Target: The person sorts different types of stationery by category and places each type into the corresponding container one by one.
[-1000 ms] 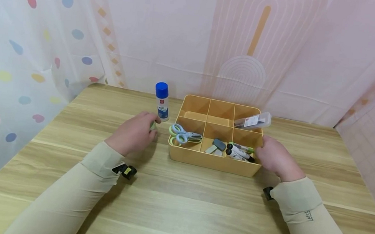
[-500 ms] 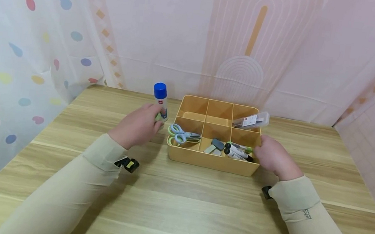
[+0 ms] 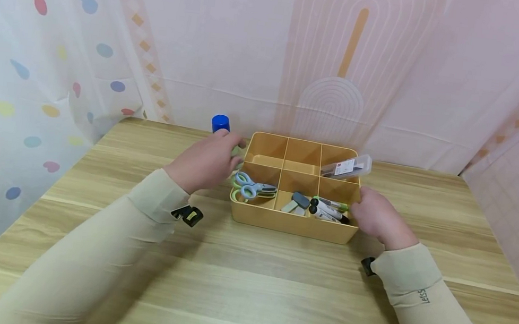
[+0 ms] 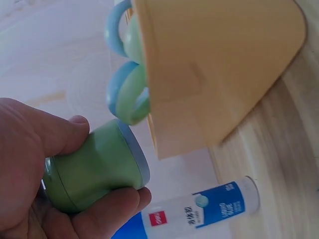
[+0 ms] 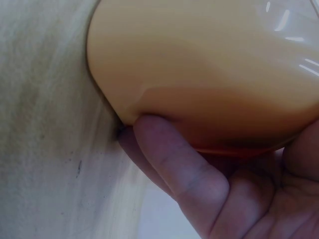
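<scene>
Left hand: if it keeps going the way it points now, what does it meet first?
Probably the yellow organizer tray. The left hand, gripping a small green cylinder, points right and away toward the tray's left wall, near the back-left compartment. The glue stick stands just behind the hand; depth between them is unclear.

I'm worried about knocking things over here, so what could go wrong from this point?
The left hand grips a green object close beside the glue stick; a careless sweep could topple the stick. The scissors poke over the organizer rim near that hand and might snag. The clear case lies tilted on the far rim and could slip if the right hand jolts the organizer.
</scene>
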### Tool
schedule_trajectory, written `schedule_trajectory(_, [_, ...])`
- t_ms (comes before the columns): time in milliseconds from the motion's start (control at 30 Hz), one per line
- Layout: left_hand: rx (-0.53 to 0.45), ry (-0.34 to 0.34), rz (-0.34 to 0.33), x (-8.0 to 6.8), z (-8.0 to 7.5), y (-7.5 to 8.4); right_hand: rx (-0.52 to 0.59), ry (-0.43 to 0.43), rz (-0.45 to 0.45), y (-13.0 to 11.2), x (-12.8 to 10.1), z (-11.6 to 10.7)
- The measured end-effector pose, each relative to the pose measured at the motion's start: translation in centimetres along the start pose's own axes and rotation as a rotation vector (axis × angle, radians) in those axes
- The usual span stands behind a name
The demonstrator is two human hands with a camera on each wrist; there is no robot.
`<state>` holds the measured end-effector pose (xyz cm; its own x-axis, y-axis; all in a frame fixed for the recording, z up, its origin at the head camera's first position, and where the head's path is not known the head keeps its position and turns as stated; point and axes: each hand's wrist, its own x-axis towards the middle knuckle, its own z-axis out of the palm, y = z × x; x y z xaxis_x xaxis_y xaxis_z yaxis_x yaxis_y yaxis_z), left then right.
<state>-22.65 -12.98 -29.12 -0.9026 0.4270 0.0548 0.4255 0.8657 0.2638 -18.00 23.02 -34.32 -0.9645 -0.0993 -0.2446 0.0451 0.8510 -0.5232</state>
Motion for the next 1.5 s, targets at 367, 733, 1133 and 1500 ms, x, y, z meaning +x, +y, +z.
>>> schedule_trajectory(367, [0.041, -0.040, 0.050, 1.8, -1.0, 1.8, 0.012, -0.005, 0.008, 0.0, -0.1, 0.0])
schedule_trajectory(733, [-0.021, -0.082, 0.074, 3.8, -1.7, 2.6, -0.003, -0.010, 0.014, -0.1, 0.1, 0.2])
schedule_trajectory(1133, [-0.049, -0.159, 0.092, 6.3, -2.0, 4.1, 0.018, -0.005, 0.016, -0.3, 0.0, 0.3])
schedule_trajectory(1500, [-0.057, -0.208, 0.129, 8.8, -1.5, 5.2, 0.018, 0.008, 0.000, -0.5, -0.2, 0.4])
